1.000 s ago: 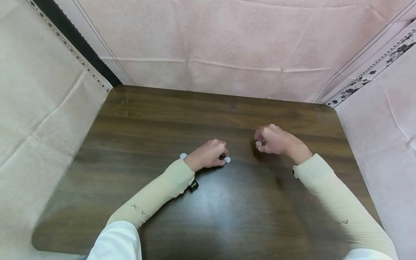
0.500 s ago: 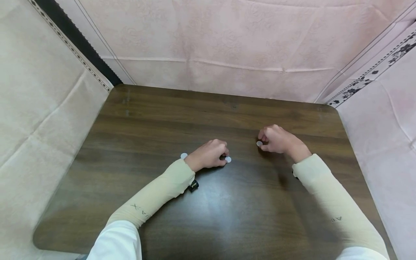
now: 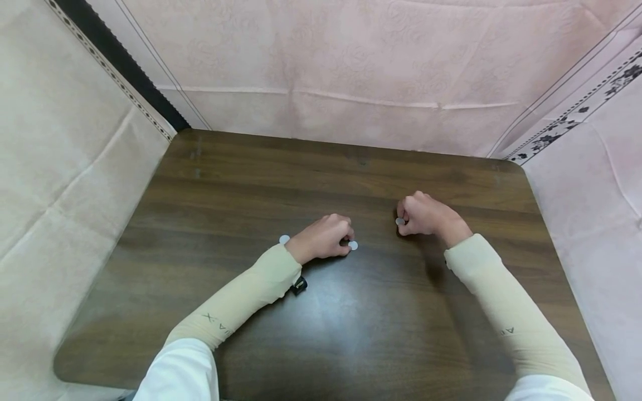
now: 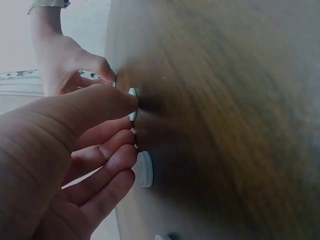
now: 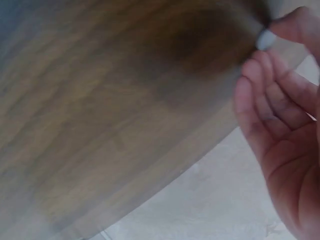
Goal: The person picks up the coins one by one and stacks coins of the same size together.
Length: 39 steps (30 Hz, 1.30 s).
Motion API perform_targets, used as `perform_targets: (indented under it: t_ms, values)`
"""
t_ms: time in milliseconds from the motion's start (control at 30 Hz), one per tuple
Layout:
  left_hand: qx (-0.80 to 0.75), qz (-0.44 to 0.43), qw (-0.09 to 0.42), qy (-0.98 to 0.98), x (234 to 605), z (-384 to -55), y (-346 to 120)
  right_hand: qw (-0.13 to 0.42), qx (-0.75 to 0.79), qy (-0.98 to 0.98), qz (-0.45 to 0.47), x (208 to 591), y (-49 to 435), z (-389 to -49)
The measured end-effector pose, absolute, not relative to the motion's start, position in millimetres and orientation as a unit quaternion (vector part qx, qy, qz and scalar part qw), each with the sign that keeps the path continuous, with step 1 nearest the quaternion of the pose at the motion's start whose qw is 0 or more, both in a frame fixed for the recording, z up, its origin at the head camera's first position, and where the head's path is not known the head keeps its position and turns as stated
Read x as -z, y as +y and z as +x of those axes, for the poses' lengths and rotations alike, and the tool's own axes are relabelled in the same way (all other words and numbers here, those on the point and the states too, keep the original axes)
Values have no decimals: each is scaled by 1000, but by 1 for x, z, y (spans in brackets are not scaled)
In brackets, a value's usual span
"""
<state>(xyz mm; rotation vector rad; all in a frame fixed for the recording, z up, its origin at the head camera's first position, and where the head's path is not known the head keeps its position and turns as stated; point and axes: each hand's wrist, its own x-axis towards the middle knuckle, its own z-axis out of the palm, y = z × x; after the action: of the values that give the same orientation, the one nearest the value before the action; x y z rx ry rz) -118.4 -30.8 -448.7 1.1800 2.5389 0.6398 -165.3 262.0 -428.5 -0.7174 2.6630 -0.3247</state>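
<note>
My left hand [image 3: 326, 236] is low over the middle of the table, pinching a small white round disc [image 3: 353, 245] between thumb and fingers. The left wrist view shows that disc [image 4: 132, 104] nearly edge-on at the tabletop. Further right and farther back, my right hand [image 3: 426, 216] pinches another white disc [image 3: 399, 221] at its fingertips. In the right wrist view this disc [image 5: 265, 39] sits between thumb and forefinger. Beside my left fingers lies what looks like a short stack of white discs [image 4: 145, 170], hidden by the hand in the head view.
One more white disc [image 3: 284, 239] lies by my left wrist. The brown wooden table [image 3: 251, 184] has rounded corners. Pale patterned cloth [image 3: 351, 67] hangs behind it and along both sides. A small black device [image 3: 298, 286] is strapped at my left wrist.
My right hand shifted slightly right, then back left, with the disc staying at its fingertips; its forearm swung inward to the left. My left hand has stayed almost still.
</note>
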Motion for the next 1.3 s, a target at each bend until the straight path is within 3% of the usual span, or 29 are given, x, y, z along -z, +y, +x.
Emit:
perform_targets:
  t_ms: [633,1000,1300]
  values:
    - [-220,406,135,876,449,-118,-30,142,109,946,-270,428,257,-151]
    - [-218,403,131,879,451,-120,-31,109,146,933,-310,434,237,-137]
    - [-218,403,127,880,451,-118,-29,113,163,923,-331,442,214,-126]
